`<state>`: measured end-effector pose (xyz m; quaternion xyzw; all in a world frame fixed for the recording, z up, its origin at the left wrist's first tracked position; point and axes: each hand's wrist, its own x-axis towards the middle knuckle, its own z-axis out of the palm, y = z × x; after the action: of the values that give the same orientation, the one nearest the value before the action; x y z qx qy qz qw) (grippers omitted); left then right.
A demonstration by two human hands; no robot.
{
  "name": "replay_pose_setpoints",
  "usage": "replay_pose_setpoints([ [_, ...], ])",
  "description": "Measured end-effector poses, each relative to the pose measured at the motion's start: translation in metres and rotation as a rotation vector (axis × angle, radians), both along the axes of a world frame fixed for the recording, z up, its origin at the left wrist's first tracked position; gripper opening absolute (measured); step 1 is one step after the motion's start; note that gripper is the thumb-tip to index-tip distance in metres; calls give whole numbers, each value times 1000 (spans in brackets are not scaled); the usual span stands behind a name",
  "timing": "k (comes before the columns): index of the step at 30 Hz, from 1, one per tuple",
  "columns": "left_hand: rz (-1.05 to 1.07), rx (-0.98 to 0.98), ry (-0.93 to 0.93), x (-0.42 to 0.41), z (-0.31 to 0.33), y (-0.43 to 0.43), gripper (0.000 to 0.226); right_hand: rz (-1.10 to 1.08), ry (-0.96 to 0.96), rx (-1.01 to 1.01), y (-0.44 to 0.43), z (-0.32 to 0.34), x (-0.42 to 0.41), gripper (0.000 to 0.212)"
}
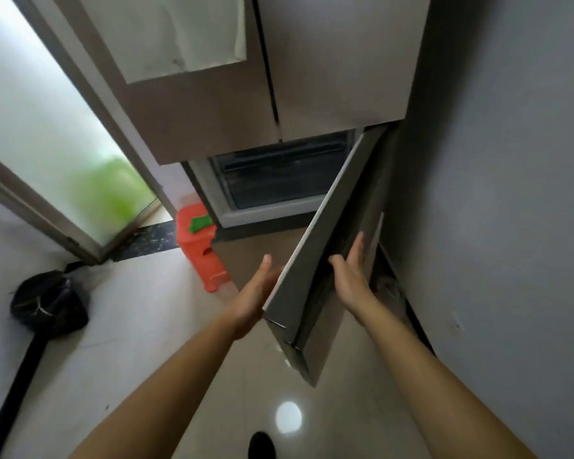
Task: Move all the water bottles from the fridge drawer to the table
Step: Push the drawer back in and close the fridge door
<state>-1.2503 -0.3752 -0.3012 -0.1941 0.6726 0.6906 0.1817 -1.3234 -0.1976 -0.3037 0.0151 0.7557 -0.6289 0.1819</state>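
The lower fridge door (315,260) stands swung open, its edge towards me. My left hand (254,293) lies flat against the door's left face, thumb up, fingers hidden behind the door's edge. My right hand (350,276) is on the door's right side, fingers curled into the dark groove along it. Behind the door, the open compartment shows a dark see-through fridge drawer (279,175), pushed in. No water bottle shows anywhere, and no table is in view.
The two upper fridge doors (328,67) are closed. An orange plastic stool (198,251) stands on the floor left of the fridge. A black bag (48,304) lies at the left, by a frosted glass door (47,134). A grey wall (511,193) runs close on the right.
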Motion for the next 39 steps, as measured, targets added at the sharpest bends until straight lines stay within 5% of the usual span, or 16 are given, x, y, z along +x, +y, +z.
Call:
replay_pose_setpoints([
  [5,338,10,92,13,11,-102,69,-19,19,10,-113,3,-22,84],
  [10,341,-158,251,-7,14,-160,46,-112,-22,15,-192,7,-53,92],
  [14,393,-303,326,-48,10,-193,54,-196,-22,5,-234,11,-71,95],
  [22,525,-328,263,-129,-9,-254,75,-130,-58,13,-226,14,-129,93],
  [27,660,-241,158,-180,-28,-268,126,-204,-115,-134,-227,26,-178,87],
  [31,674,-220,175,-188,2,-253,97,-112,-162,-181,-234,29,-192,90],
  [36,612,-152,155,-215,5,-250,120,30,-215,-183,-223,20,-210,94],
  [39,636,-222,105,-216,6,-239,112,57,-221,-217,-218,28,-207,94],
])
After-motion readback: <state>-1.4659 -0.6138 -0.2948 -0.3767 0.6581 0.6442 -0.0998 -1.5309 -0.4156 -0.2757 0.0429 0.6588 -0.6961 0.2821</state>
